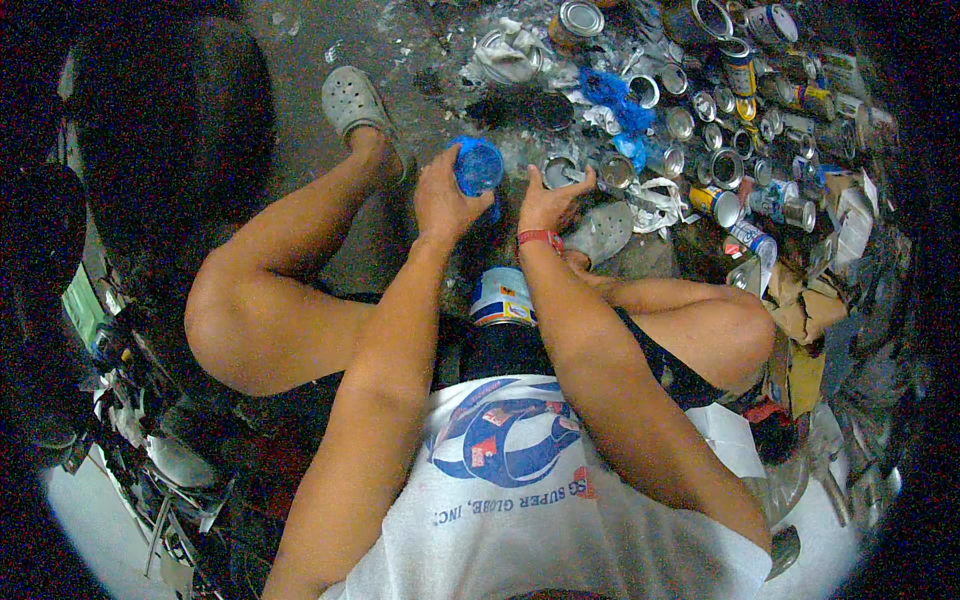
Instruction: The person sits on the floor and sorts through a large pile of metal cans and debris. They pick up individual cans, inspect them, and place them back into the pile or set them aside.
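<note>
My left hand (446, 202) is wrapped round a blue, round cup-like container (479, 168), its mouth facing up and blue smears at its rim. To the right, my right hand (550, 208), with a red band at its wrist, has thumb and fingers round the sides of a small grey-topped can (562, 174). What lies inside that can is hard to make out. Between my thighs stands a light blue and white paint can (503, 297), touched by neither hand.
Many open and used cans (725, 168) crowd the floor at the right. A blue paint-stained rag (622, 110) lies before them, near a crumpled whitish cloth (510, 55). Torn cardboard (808, 300) sits by my right knee. A large dark tire-like shape (180, 130) stands at far left.
</note>
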Demonstrator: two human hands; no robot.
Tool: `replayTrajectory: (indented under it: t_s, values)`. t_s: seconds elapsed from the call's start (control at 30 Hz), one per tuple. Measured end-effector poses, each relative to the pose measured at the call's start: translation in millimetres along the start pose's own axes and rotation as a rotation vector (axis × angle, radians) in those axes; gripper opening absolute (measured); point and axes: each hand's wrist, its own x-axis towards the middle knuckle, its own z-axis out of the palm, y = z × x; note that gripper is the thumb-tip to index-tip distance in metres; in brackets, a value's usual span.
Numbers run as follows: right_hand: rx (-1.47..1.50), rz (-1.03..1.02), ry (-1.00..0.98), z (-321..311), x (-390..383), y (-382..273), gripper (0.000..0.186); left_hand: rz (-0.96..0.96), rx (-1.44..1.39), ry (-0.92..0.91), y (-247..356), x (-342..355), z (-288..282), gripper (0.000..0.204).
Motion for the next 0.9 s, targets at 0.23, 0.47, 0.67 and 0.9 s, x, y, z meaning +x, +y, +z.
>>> replayTrajectory:
  t_s: [0.23,0.47,0.67,0.9]
  values:
    - [-0.033,-0.069,-0.089,-12,9,8,0.098,0.015,-0.036,0.008,-7,-1,1,0.09]
    - [-0.285,-0.743,-0.349,-65,45,-2,0.1,0.053,-0.064,-0.02,2,-4,-8,0.094]
    - [-0.497,-1.091,-0.576,-108,53,-58,0.101,0.16,-0.116,0.002,6,-13,4,0.093]
    - [-0.777,-1.315,-0.636,-128,39,-101,0.106,0.211,-0.162,0.046,19,-19,5,0.091]
